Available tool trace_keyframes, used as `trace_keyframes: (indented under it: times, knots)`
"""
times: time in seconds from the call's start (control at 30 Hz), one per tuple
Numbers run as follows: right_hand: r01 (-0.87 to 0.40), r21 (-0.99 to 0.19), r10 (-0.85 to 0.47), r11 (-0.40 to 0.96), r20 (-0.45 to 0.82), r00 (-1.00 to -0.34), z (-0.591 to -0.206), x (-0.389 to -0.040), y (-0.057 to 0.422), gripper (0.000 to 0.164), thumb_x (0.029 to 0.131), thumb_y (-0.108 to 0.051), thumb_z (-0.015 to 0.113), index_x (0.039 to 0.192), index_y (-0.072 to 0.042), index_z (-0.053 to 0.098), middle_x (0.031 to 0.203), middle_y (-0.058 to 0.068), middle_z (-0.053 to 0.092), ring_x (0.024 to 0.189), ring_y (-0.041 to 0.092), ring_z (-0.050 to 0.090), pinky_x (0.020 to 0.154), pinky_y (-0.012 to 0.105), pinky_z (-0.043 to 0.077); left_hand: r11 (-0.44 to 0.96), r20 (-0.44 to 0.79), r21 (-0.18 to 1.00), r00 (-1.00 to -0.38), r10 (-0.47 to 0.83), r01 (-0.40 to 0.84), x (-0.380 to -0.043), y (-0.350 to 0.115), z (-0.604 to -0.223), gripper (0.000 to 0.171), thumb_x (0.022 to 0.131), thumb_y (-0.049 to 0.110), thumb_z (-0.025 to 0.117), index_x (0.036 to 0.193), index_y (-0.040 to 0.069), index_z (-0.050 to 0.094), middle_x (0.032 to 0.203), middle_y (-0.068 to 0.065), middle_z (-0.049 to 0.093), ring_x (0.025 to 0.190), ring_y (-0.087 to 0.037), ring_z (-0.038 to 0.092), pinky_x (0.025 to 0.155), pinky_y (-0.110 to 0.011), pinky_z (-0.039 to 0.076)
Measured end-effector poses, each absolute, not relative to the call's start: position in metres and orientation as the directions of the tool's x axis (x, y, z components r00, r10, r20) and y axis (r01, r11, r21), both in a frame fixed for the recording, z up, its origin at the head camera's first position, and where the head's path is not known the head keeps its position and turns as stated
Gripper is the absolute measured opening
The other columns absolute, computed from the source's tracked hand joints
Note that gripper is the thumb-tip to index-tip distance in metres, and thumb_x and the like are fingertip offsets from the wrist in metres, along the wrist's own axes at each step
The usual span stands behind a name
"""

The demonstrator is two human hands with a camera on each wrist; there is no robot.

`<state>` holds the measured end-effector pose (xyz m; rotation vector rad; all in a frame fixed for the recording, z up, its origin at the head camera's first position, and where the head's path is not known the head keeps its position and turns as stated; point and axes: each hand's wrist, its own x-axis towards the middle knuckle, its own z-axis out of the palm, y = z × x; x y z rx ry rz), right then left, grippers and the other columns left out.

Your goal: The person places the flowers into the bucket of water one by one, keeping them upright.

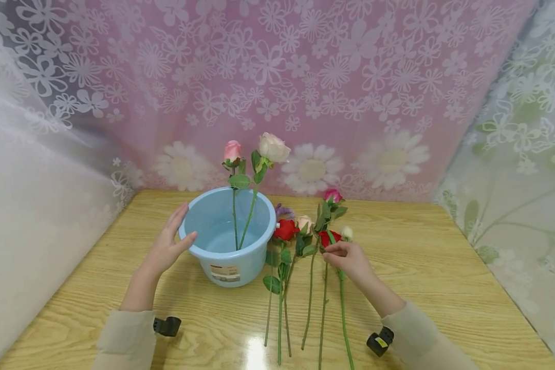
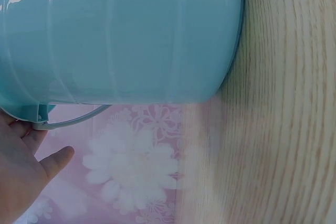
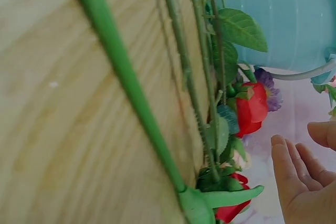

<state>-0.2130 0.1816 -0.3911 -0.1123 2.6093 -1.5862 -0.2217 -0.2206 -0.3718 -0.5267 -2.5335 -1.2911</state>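
My left hand [image 1: 166, 246] rests against the left rim of a light blue bucket [image 1: 236, 268], fingers straight along the outside. In the left wrist view those fingers lie beside the bucket's handle [image 2: 73, 121]. A pink rose [image 1: 233, 150] and a cream-white rose [image 1: 274, 148] stand upright inside the bucket. On the other side, my right hand [image 1: 353, 262] hovers at a red rose [image 1: 329, 238], thumb apart from the fingers and nothing between them in the right wrist view. A white bud [image 1: 347, 233] on a bright green stem [image 3: 126, 82] lies by that hand.
More artificial flowers lie on the wooden table [image 1: 421, 267]: another red rose [image 1: 285, 229], a purple flower [image 1: 284, 211], a peach rose [image 1: 305, 224] and a magenta rose [image 1: 333, 196]. Their stems point toward the front edge. A pink floral curtain [image 1: 314, 92] hangs behind.
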Motion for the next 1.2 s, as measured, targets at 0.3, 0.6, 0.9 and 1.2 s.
trace_keyframes:
  times: [0.3,0.6,0.9,1.2]
  knots:
    - [-0.009,-0.879,-0.105,0.476,-0.047,-0.993,-0.401,-0.209,0.190,0.024,0.083,-0.008,0.058,0.100,0.009,0.060,0.087,0.014,0.063,0.080,0.025,0.059,0.068,0.039,0.049,0.533,0.349,0.746,-0.916,0.198,0.399,-0.202,-0.206,-0.347,0.066,0.084,0.009,0.053,0.137,-0.009,0.017,0.141,-0.026,0.012,0.127,-0.043,0.010,0.094,-0.064,0.012]
    - [0.012,-0.874,-0.094,0.486,-0.066,-0.993,-0.408,-0.205,0.196,0.026,0.083,-0.012,0.060,0.101,0.007,0.061,0.085,0.009,0.063,0.080,0.026,0.059,0.066,0.037,0.049,0.520,0.361,0.747,-0.910,0.205,0.414,-0.200,-0.204,-0.343,0.066,0.084,0.010,0.054,0.136,-0.010,0.019,0.141,-0.026,0.013,0.127,-0.043,0.010,0.095,-0.063,0.012]
    - [0.009,-0.835,-0.083,0.550,-0.066,-0.994,-0.415,-0.201,0.201,0.021,0.081,-0.009,0.061,0.095,0.008,0.062,0.081,0.008,0.063,0.072,0.019,0.058,0.061,0.033,0.050,0.524,0.355,0.747,-0.912,0.205,0.409,-0.200,-0.204,-0.343,0.067,0.084,0.012,0.053,0.136,-0.010,0.018,0.141,-0.026,0.013,0.127,-0.042,0.010,0.095,-0.063,0.012]
    - [0.005,-0.816,-0.096,0.578,-0.074,-0.993,-0.420,-0.195,0.211,0.018,0.080,-0.009,0.062,0.091,0.005,0.064,0.077,0.005,0.061,0.070,0.016,0.056,0.059,0.031,0.048,0.526,0.371,0.740,-0.907,0.202,0.420,-0.201,-0.204,-0.345,0.066,0.083,0.009,0.053,0.136,-0.010,0.019,0.140,-0.028,0.014,0.127,-0.044,0.011,0.095,-0.063,0.012]
